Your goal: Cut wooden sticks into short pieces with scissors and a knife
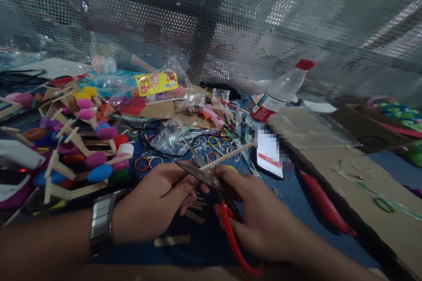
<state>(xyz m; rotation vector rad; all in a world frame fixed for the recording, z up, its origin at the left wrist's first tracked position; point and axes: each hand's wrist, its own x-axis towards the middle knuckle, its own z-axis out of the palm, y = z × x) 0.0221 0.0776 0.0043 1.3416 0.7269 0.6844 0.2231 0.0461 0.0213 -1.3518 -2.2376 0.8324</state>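
My right hand [260, 215] grips a pair of scissors [231, 224] with red handles, the dark blades parted and pointing up to the left. A thin wooden craft stick [231, 156] lies across the blades, its far end toward the phone. My left hand [158, 202], a metal watch on its wrist, pinches beside the blades at the stick's near end. Its fingertips partly hide that end. Below my hands, short wooden pieces [196, 215] and a rounded stick piece [172, 240] lie on the blue table.
At left, stick frames stand among colourful plastic lids [100, 172]. Rubber bands, plastic bags and a pink glue gun [213, 116] clutter the middle. A bottle [278, 92] stands behind a lit phone [269, 153]; a red-handled tool [326, 202] lies at right beside cardboard [379, 193].
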